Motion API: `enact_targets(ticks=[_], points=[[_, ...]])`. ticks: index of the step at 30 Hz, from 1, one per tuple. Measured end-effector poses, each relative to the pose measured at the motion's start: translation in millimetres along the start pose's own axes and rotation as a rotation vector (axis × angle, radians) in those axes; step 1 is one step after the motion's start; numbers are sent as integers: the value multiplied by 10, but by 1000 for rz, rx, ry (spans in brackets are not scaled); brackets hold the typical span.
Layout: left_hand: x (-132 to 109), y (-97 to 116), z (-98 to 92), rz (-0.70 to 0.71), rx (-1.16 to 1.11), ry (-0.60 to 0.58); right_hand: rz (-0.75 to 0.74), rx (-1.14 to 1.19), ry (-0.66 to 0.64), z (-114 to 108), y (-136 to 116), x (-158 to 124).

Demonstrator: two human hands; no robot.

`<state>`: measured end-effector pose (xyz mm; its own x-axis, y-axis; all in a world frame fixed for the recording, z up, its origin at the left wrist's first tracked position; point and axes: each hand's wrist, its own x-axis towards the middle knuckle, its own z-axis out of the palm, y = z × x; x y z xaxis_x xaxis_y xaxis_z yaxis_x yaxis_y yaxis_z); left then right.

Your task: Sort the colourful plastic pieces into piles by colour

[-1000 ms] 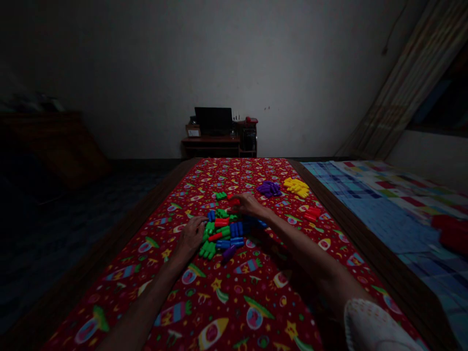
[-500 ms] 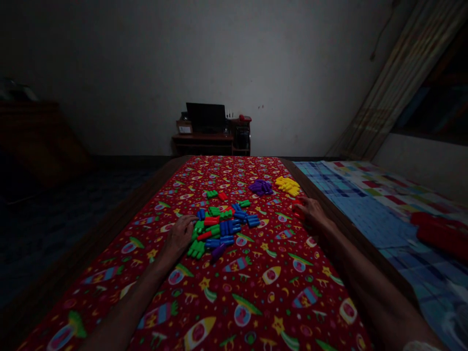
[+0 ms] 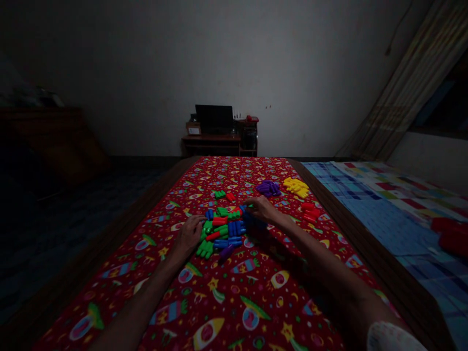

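My left hand (image 3: 190, 235) rests on the cloth against the left side of a mixed pile of plastic toy pieces, its fingers loosely stretched by a green piece (image 3: 206, 226). Over the pile's right side reaches my right hand (image 3: 260, 208), fingertips apart and close to a blue and red piece; no held piece shows. Part of the blue pieces (image 3: 236, 227) lies in its shadow. Within the pile are a red piece (image 3: 220, 221), a ridged green piece (image 3: 204, 249) and a purple piece (image 3: 226, 252) at the near edge.
Separate groups of purple pieces (image 3: 268, 188), yellow pieces (image 3: 296, 187) and red pieces (image 3: 310, 213) lie to the right. The red patterned cloth (image 3: 219, 302) covers the table. Beyond stands a desk with a monitor (image 3: 214, 119); a checked bedspread (image 3: 351, 204) is at right.
My right hand has left the red pieces at the right and moved left to the mixed pile. The red pieces now lie released on the cloth. My left hand stays by the pile.
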<state>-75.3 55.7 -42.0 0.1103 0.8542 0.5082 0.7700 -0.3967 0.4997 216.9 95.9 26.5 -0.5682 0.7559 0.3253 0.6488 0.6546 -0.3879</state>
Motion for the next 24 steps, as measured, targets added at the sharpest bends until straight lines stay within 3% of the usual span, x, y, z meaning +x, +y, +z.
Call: enact_targets(ticks=[4,6,13,17,20,24], points=[[8,-5,2,3,-7,-1,-54,-67,-317,205,-154,397],[13,-9,4,6,-13,-8,-31,-103,-398,225,-159,466],[8,-2,16,-8,-33,1,26,9,-82,41,11,161],[6,17,5,-3,-28,-11,226,132,140,-136,250,-45],[12,3,12,-6,-23,-3,335,210,201,-270,426,-201],[24,-20,20,2,-17,-3,355,205,169,-332,473,-358]])
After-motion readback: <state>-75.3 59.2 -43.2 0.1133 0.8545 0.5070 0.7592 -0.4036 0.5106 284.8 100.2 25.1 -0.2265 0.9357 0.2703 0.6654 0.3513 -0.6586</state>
